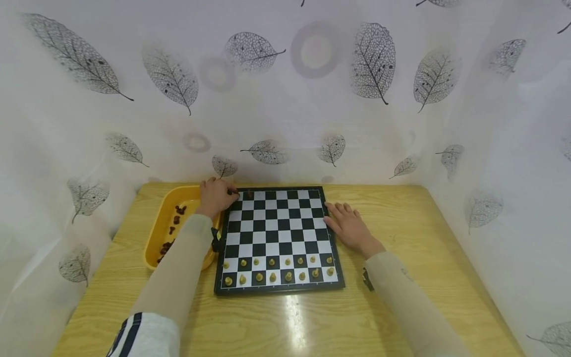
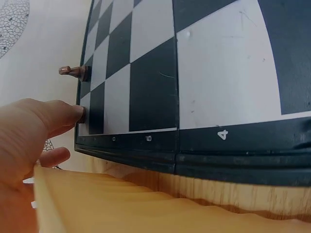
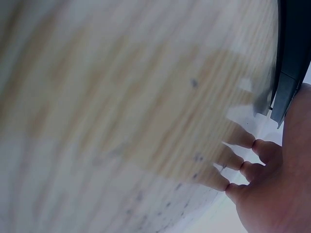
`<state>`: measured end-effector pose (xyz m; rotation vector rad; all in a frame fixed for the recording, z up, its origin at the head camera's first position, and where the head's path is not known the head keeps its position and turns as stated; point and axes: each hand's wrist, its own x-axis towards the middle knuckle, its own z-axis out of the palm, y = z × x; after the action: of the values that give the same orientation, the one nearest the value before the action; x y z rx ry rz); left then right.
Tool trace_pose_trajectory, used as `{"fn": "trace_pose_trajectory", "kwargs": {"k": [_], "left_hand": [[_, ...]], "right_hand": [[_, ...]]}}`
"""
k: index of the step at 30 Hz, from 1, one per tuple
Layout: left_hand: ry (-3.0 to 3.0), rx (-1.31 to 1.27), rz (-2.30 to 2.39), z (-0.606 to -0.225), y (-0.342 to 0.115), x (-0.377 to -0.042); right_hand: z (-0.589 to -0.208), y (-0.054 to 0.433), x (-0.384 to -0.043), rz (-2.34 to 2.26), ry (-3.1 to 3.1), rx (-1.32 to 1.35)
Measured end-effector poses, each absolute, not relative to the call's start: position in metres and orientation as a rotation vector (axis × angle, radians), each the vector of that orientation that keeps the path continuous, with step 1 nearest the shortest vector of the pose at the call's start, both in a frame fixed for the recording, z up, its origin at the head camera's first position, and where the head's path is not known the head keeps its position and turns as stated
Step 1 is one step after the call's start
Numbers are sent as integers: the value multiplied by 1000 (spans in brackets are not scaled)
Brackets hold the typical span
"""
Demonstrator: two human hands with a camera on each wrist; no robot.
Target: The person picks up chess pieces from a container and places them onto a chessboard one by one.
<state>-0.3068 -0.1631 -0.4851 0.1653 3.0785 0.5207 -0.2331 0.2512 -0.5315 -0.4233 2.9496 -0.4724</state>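
A black-and-white chessboard [image 1: 277, 230] lies on the wooden table. At its far left corner square, my left hand [image 1: 215, 197] pinches a dark brown chess piece [image 2: 81, 115]; the fingers cover most of it, and its base is down at the square. One square over stands another brown chess piece [image 2: 75, 73], upright near the far edge. My right hand [image 1: 350, 225] lies along the board's right edge, fingers extended, with the fingertips on the table in the right wrist view. Gold chess pieces [image 1: 272, 277] fill the two rows nearest me.
Left of the board is a yellow tray [image 1: 153, 238] with several brown chess pieces [image 1: 176, 219] in it; my left forearm crosses over it. A curtain with a leaf print [image 1: 276, 114] hangs behind the table [image 1: 388, 213] and along its sides.
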Motion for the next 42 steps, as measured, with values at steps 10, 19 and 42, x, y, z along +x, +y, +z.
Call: {"fn": "trace_pose_trajectory", "kwargs": {"k": [10,19,42], "left_hand": [[2988,205,657,-471,-171,-306],[2891,148,992,-455,-189,-297],[3004,118,1009,-429,-261,-235]], "right_hand": [[-531,251,-235,-470,2962,-435],[-529,251,-233,-463,2961,-444],[-528,249,-230,-471,2954,-440]]}}
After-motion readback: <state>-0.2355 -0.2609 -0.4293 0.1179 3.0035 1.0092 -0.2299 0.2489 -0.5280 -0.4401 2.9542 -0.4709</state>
